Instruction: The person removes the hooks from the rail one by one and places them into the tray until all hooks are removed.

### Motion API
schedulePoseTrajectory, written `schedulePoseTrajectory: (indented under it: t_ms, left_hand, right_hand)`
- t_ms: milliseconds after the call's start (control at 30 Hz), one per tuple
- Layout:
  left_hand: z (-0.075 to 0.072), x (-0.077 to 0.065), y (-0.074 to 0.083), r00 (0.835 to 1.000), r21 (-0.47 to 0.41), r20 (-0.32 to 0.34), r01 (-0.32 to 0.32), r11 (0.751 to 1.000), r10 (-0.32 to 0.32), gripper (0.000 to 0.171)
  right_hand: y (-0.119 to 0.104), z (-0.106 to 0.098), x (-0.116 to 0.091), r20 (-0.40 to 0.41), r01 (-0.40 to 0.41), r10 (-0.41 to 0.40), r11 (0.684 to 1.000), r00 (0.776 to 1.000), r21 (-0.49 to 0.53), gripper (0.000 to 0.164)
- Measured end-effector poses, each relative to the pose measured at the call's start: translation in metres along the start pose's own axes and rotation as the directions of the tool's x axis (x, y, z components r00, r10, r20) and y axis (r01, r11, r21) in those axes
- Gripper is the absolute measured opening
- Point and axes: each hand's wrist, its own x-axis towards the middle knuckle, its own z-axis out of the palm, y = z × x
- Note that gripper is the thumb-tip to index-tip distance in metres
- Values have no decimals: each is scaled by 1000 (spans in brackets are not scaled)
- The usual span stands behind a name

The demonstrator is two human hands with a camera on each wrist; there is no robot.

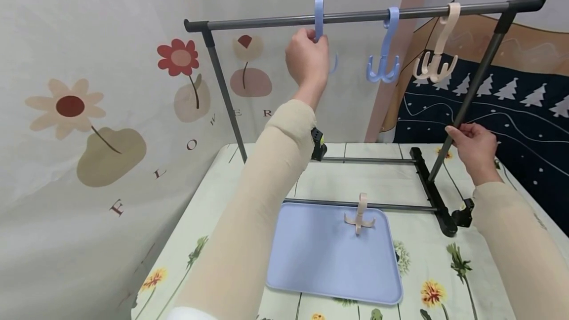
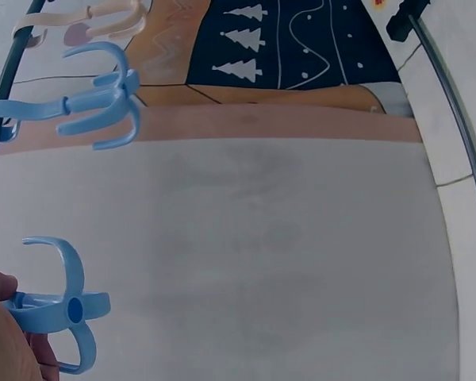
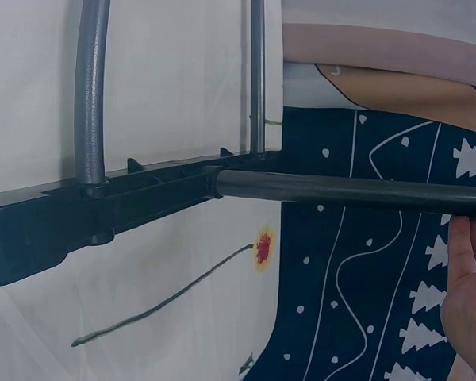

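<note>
My left hand point(image 1: 307, 58) holds the stem of a light blue multi-prong hook hanger point(image 1: 318, 14), whose top loop is over the black rack's top bar point(image 1: 266, 22). Its curved prongs point(image 2: 74, 305) stick out past the fingers in the left wrist view. Further right along the bar hang a second blue hook hanger point(image 1: 384, 48) and a beige hook hanger point(image 1: 437, 46). Low on the rack's right upright pole point(image 1: 473, 83), my right hand point(image 1: 476, 152) grips it between thumb and fingers. The right wrist view has that pole point(image 3: 325, 189) with fingertips against it.
A light blue tray point(image 1: 329, 256) lies in front of the rack with another beige hook hanger point(image 1: 360, 216) on it. The rack's black foot point(image 1: 433, 191) and lower crossbars stand on a flower-print tablecloth point(image 1: 222, 241). Printed fabric point(image 1: 89, 201) hangs behind.
</note>
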Motion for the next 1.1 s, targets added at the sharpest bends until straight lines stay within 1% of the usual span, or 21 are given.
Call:
schedulePoseTrajectory:
  t_ms: [100,200,300,400,467,667,867,967,1100]
  left_hand:
    - [-3,3,4,1000,24,-6,-4,1000,4,13]
    - [-6,5,8,1000,37,-25,-12,999,13,11]
    - [-8,5,9,1000,9,-19,-14,1000,14,12]
    - [-11,1,7,1000,-30,-2,-13,999,12,13]
    - [-14,-2,3,1000,-61,11,-15,998,15,13]
    - [-22,-9,-11,998,-113,41,-52,992,57,13]
    - [-28,-15,-26,994,-93,81,-70,993,78,17]
    - [-30,-19,-33,991,-70,109,-72,995,80,19]
    - [-33,-23,-43,987,-28,126,-99,995,102,20]
  right_hand:
    - [0,1,0,1,-4,4,1000,1000,-3,19]
    - [0,1,1,0,-6,6,1000,1000,-2,19]
    - [1,0,1,-3,-10,10,1000,1000,-2,20]
    - [1,0,1,-2,-14,14,1000,1000,-6,20]
    - [1,0,1,3,-14,14,1000,1000,-6,21]
    - [1,1,1,3,2,-2,1000,1000,-2,21]
    - [1,1,1,2,0,0,1000,1000,-15,20]
    - [1,0,0,0,4,-4,1000,1000,-15,20]
    - [1,0,-1,2,9,-9,1000,1000,-16,20]
